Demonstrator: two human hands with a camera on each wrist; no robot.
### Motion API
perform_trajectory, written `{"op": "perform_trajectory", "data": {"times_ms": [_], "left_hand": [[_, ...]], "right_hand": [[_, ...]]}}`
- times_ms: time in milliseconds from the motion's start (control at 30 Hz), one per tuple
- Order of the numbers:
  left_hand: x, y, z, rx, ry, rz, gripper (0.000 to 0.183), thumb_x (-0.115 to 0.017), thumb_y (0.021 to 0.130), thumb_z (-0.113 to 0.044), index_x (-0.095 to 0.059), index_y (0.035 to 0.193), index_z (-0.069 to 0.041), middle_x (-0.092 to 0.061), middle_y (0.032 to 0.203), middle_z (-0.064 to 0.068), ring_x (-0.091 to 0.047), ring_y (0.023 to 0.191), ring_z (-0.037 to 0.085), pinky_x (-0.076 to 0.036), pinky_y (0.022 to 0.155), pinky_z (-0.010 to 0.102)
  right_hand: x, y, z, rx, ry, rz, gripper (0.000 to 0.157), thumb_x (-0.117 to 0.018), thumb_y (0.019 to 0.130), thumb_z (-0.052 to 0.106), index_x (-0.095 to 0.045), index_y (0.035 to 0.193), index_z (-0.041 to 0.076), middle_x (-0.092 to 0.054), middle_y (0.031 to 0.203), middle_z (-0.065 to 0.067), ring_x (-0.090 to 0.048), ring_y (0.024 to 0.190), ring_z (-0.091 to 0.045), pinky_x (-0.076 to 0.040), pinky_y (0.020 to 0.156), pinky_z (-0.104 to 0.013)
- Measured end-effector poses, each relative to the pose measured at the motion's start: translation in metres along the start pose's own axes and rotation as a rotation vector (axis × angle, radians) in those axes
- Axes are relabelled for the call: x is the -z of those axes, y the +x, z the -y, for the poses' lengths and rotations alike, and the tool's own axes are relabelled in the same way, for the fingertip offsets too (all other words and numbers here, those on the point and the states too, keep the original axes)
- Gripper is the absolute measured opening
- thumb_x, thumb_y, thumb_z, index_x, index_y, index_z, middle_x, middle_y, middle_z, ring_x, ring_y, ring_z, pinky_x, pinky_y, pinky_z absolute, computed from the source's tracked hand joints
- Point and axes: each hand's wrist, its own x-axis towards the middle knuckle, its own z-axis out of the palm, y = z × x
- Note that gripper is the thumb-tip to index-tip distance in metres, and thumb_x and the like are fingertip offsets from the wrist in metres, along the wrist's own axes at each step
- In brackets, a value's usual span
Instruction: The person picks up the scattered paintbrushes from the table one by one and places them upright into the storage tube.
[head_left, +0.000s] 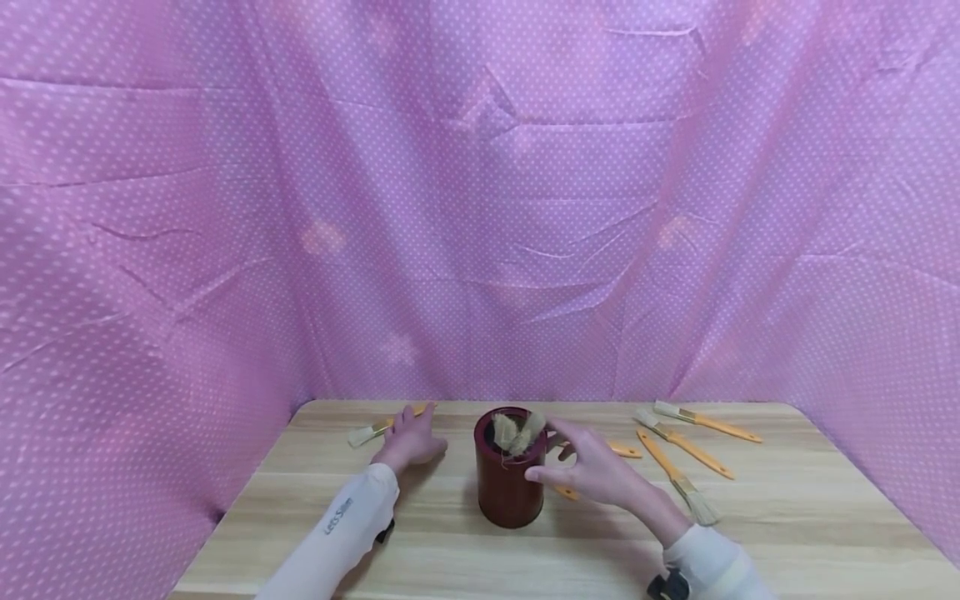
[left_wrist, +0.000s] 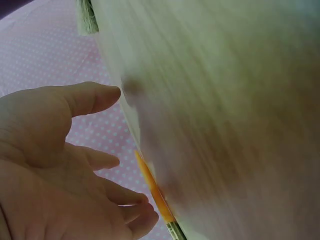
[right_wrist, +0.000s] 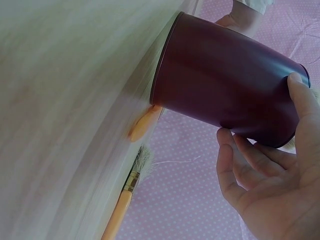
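Observation:
A dark red can (head_left: 510, 492) stands upright on the table, brush bristles (head_left: 506, 431) sticking up out of its mouth. My right hand (head_left: 596, 471) is at the can's right side, fingers loosely bent and thumb at its wall; how firmly they touch is unclear. In the right wrist view the same can (right_wrist: 225, 80) lies between the thumb and the fingertips. At the table's back left, my left hand (head_left: 411, 437) reaches over a paintbrush (head_left: 363, 435) with an orange handle. The left wrist view shows relaxed fingers with the orange handle (left_wrist: 155, 192) just beyond them.
Several orange-handled paintbrushes lie right of the can, among them one at the back (head_left: 712, 422), one behind it (head_left: 690, 446) and one pointing bristles forward (head_left: 678, 479). Another handle (head_left: 624, 450) shows behind my right hand. Pink dotted cloth (head_left: 480, 250) encloses the wooden table (head_left: 450, 567).

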Motion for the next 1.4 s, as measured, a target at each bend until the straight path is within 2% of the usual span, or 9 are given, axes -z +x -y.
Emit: {"op": "perform_trajectory", "data": {"times_ms": [267, 500, 633, 700, 800, 867, 933, 1133, 1400], "left_hand": [[0.001, -0.002, 0.000, -0.041, 0.024, 0.031, 0.080, -0.067, 0.088, -0.025, -0.033, 0.159, -0.010, -0.026, 0.156, 0.032, -0.022, 0.142, 0.053, -0.018, 0.111, 0.068], [0.001, -0.006, -0.004, -0.178, -0.017, 0.041, 0.069, -0.069, 0.093, -0.022, -0.041, 0.155, -0.006, -0.042, 0.144, 0.024, -0.044, 0.130, 0.044, -0.038, 0.105, 0.062], [0.001, -0.008, -0.003, -0.276, 0.000, 0.026, 0.059, -0.067, 0.096, -0.018, -0.047, 0.149, -0.001, -0.048, 0.139, 0.022, -0.046, 0.128, 0.041, -0.039, 0.106, 0.057], [0.001, -0.009, -0.002, -0.335, 0.021, 0.004, 0.053, -0.066, 0.096, -0.014, -0.051, 0.145, 0.001, -0.054, 0.132, 0.020, -0.049, 0.125, 0.040, -0.040, 0.105, 0.055], [0.001, -0.009, 0.001, -0.372, 0.013, -0.021, 0.045, -0.064, 0.098, -0.009, -0.055, 0.141, 0.001, -0.063, 0.109, 0.011, -0.059, 0.105, 0.031, -0.049, 0.092, 0.049], [0.002, -0.008, 0.002, -0.345, -0.021, -0.033, 0.041, -0.061, 0.099, -0.007, -0.058, 0.139, 0.000, -0.063, 0.093, 0.005, -0.061, 0.086, 0.025, -0.052, 0.078, 0.045], [0.004, -0.007, 0.004, -0.264, -0.046, -0.065, 0.035, -0.060, 0.099, -0.009, -0.062, 0.134, -0.003, -0.061, 0.085, 0.000, -0.057, 0.073, 0.020, -0.051, 0.067, 0.044], [0.010, -0.008, 0.008, 0.055, 0.002, -0.165, 0.011, -0.065, 0.089, -0.019, -0.060, 0.086, -0.009, -0.059, 0.078, 0.003, -0.056, 0.073, 0.024, -0.047, 0.072, 0.051], [0.014, -0.018, 0.020, 0.080, 0.015, -0.157, 0.027, -0.076, 0.087, -0.024, -0.054, 0.076, -0.012, -0.053, 0.071, 0.004, -0.049, 0.066, 0.023, -0.042, 0.071, 0.046]], "right_hand": [[-0.001, 0.000, -0.001, 0.009, -0.017, 0.001, 0.076, -0.081, 0.084, 0.052, -0.055, 0.144, 0.014, -0.068, 0.111, 0.012, -0.064, 0.102, -0.013, -0.055, 0.087, -0.038], [0.000, 0.001, -0.001, 0.023, -0.006, -0.009, 0.072, -0.082, 0.085, 0.048, -0.056, 0.142, 0.014, -0.068, 0.110, 0.013, -0.065, 0.101, -0.014, -0.055, 0.086, -0.040], [0.000, 0.001, 0.000, 0.031, -0.006, -0.008, 0.072, -0.082, 0.085, 0.047, -0.056, 0.143, 0.013, -0.068, 0.110, 0.012, -0.065, 0.101, -0.015, -0.055, 0.085, -0.040], [0.000, 0.001, 0.000, 0.030, -0.009, -0.008, 0.072, -0.082, 0.085, 0.047, -0.056, 0.143, 0.014, -0.068, 0.110, 0.013, -0.065, 0.101, -0.015, -0.056, 0.085, -0.039], [0.000, 0.001, 0.000, 0.032, -0.007, -0.007, 0.071, -0.082, 0.085, 0.048, -0.056, 0.142, 0.014, -0.068, 0.111, 0.013, -0.065, 0.101, -0.015, -0.055, 0.085, -0.040], [-0.001, 0.001, 0.000, 0.029, -0.007, -0.006, 0.071, -0.082, 0.085, 0.048, -0.056, 0.142, 0.015, -0.067, 0.111, 0.014, -0.065, 0.102, -0.015, -0.055, 0.085, -0.040], [-0.001, 0.001, 0.000, 0.031, -0.003, -0.005, 0.071, -0.081, 0.085, 0.048, -0.056, 0.142, 0.014, -0.067, 0.112, 0.014, -0.065, 0.102, -0.016, -0.055, 0.085, -0.040], [-0.001, 0.001, -0.001, 0.043, 0.000, -0.005, 0.076, -0.081, 0.085, 0.049, -0.054, 0.145, 0.012, -0.069, 0.109, 0.014, -0.065, 0.101, -0.015, -0.056, 0.085, -0.043], [-0.002, 0.000, 0.000, 0.048, -0.006, -0.007, 0.076, -0.081, 0.085, 0.049, -0.054, 0.146, 0.014, -0.067, 0.111, 0.014, -0.065, 0.100, -0.015, -0.056, 0.084, -0.040]]}}
